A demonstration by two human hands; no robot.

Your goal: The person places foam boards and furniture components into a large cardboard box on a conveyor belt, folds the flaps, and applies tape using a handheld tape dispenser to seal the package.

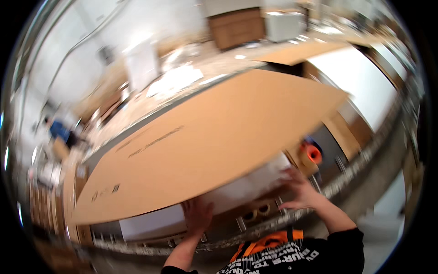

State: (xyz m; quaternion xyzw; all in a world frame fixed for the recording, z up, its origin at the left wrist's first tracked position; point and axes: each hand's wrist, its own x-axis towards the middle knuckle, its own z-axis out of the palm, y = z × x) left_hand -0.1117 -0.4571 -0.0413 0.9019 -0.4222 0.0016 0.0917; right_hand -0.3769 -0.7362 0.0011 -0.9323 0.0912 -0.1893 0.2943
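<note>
A large brown cardboard sheet [214,137] lies at a slant across the work surface in front of me. Under its near edge, pale wrapped panels or film [248,185] show beside a white piece [153,223]. My left hand [197,217] reaches to the sheet's near edge, fingers stretched out and thumb apart; the fingertips are blurred. Farther right, my right hand [299,189] is spread with bent fingers at the end of the pale wrapped piece. Whether it presses on that piece, I cannot tell. Neither hand visibly grips anything.
An orange-and-blue tape dispenser [312,153] sits right of my right hand. Tape rolls [263,209] lie below the sheet's near edge. White panels [356,82] and cardboard stand at the right. A person in blue [59,131] is far left. A brown cabinet [236,28] stands by the back wall.
</note>
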